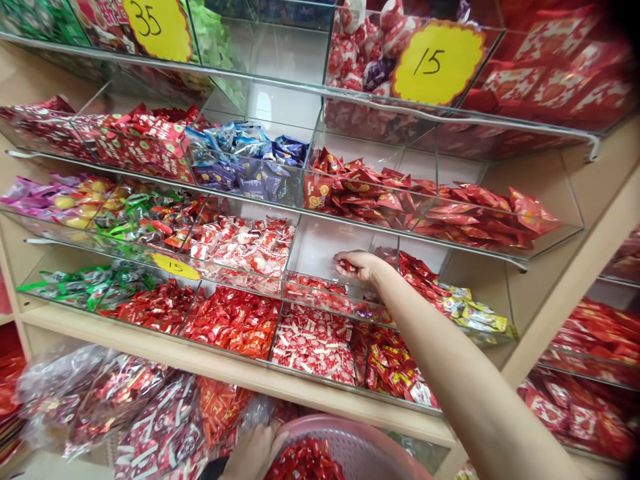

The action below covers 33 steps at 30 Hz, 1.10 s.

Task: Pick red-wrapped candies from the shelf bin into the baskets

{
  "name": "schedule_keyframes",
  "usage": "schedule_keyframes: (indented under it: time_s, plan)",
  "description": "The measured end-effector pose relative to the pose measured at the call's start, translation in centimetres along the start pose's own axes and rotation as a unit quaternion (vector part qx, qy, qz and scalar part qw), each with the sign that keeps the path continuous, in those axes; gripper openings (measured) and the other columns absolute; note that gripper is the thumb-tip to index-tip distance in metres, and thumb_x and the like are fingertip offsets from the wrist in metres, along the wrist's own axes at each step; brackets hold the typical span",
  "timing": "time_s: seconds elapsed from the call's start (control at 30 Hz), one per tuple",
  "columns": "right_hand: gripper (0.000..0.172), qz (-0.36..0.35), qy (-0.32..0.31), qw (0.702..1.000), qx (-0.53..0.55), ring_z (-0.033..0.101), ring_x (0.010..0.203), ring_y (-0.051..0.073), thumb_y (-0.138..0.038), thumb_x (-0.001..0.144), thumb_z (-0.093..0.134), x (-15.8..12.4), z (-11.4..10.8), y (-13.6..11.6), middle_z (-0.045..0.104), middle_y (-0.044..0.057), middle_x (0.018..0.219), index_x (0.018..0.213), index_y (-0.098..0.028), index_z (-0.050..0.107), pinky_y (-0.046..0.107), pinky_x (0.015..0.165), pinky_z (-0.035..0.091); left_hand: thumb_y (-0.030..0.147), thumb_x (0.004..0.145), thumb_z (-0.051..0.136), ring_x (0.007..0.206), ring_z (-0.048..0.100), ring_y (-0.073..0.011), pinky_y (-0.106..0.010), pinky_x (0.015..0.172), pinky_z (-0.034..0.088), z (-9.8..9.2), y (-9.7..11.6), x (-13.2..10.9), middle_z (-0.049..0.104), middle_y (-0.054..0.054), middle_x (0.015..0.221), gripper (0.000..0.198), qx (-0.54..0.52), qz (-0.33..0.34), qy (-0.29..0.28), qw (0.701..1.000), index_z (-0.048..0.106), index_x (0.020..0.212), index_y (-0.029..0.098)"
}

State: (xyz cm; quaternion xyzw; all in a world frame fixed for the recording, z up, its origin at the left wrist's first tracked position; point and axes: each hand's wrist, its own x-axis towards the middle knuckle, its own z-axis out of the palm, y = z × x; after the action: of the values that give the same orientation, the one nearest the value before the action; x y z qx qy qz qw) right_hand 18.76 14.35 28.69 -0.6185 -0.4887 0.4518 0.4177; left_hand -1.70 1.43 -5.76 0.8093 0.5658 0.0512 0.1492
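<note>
My right hand [361, 265] reaches into a clear compartment of the candy shelf, its fingers curled round red-wrapped candies [347, 266]. Below it, more red-wrapped candies [316, 285] form a low layer in that compartment. Down at the bottom, my left hand [254, 452] is closed on the rim of a pink perforated plastic basket [367, 432]; its fingertips are partly hidden. Inside the basket lies a heap of red-wrapped candies [310, 460].
Clear divided bins hold wrapped candies, among them blue packets [245, 160] and red-and-white candies [313, 343]. Yellow price tags [438, 61] hang on the upper fronts. Plastic bags of candy [160, 427] lie below the wooden shelf edge [225, 367]. A wooden upright [560, 267] stands right.
</note>
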Motion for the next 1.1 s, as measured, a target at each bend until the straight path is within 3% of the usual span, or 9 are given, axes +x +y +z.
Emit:
schedule_keyframes:
  time_s: [0.1, 0.23, 0.43, 0.73, 0.9, 1.1]
  plan:
    - [0.017, -0.031, -0.019, 0.995, -0.089, 0.039, 0.034, 0.003, -0.020, 0.069, 0.066, -0.4, 0.1, 0.2, 0.043, -0.007, 0.041, 0.068, -0.014, 0.050, 0.013, 0.032, 0.032, 0.048, 0.087, 0.011, 0.091, 0.058, -0.0248, -0.037, 0.081, 0.043, 0.0, 0.1, 0.1, 0.063, -0.011, 0.093, 0.056, -0.001, -0.005, 0.014, 1.000, 0.057, 0.102, 0.019]
    - [0.030, -0.130, -0.103, 0.950, -0.266, 0.037, 0.032, 0.003, -0.017, 0.065, 0.068, -1.1, 0.5, 0.4, 0.048, -0.008, 0.044, 0.092, -0.014, 0.055, 0.014, 0.031, 0.027, 0.049, 0.087, 0.011, 0.088, 0.060, -0.0243, -0.036, 0.078, 0.045, -0.2, 0.3, 0.1, 0.064, -0.010, 0.090, 0.057, -0.003, 0.001, 0.018, 1.000, 0.058, 0.100, 0.019]
    - [0.033, -0.120, -0.158, 0.911, -0.361, 0.040, 0.034, 0.005, -0.005, 0.067, 0.056, -1.3, 1.6, 0.6, 0.049, -0.008, 0.043, 0.099, -0.013, 0.058, 0.015, 0.036, 0.031, 0.048, 0.087, 0.010, 0.088, 0.061, -0.0259, -0.039, 0.077, 0.045, -0.3, 0.2, 0.0, 0.064, -0.010, 0.090, 0.057, 0.006, 0.009, 0.024, 1.000, 0.056, 0.102, 0.018]
    - [0.018, -0.119, -0.152, 0.904, -0.381, 0.039, 0.033, 0.007, -0.017, 0.071, 0.055, -0.1, 2.1, 1.8, 0.044, -0.008, 0.036, 0.088, -0.015, 0.062, 0.017, 0.035, 0.031, 0.049, 0.087, 0.011, 0.088, 0.061, -0.0244, -0.036, 0.076, 0.045, -0.5, 0.4, -0.2, 0.064, -0.010, 0.091, 0.057, 0.009, 0.000, 0.021, 1.000, 0.057, 0.100, 0.019]
    - [0.010, -0.159, -0.108, 0.923, -0.335, 0.036, 0.033, 0.005, -0.019, 0.072, 0.052, -1.3, 1.9, 0.9, 0.043, -0.007, 0.039, 0.070, -0.014, 0.060, 0.017, 0.035, 0.029, 0.050, 0.087, 0.011, 0.088, 0.060, -0.0255, -0.038, 0.077, 0.044, -0.3, 0.3, -0.1, 0.064, -0.010, 0.090, 0.057, -0.001, -0.001, 0.023, 1.000, 0.056, 0.104, 0.019]
    - [0.014, -0.199, -0.106, 0.918, -0.325, 0.034, 0.033, 0.004, -0.019, 0.072, 0.050, -1.4, 3.1, 0.2, 0.044, -0.008, 0.043, 0.083, -0.015, 0.059, 0.016, 0.035, 0.027, 0.050, 0.086, 0.011, 0.090, 0.060, -0.0255, -0.037, 0.078, 0.044, -0.9, 0.7, -0.3, 0.064, -0.011, 0.092, 0.058, -0.013, -0.006, 0.014, 1.000, 0.057, 0.101, 0.019]
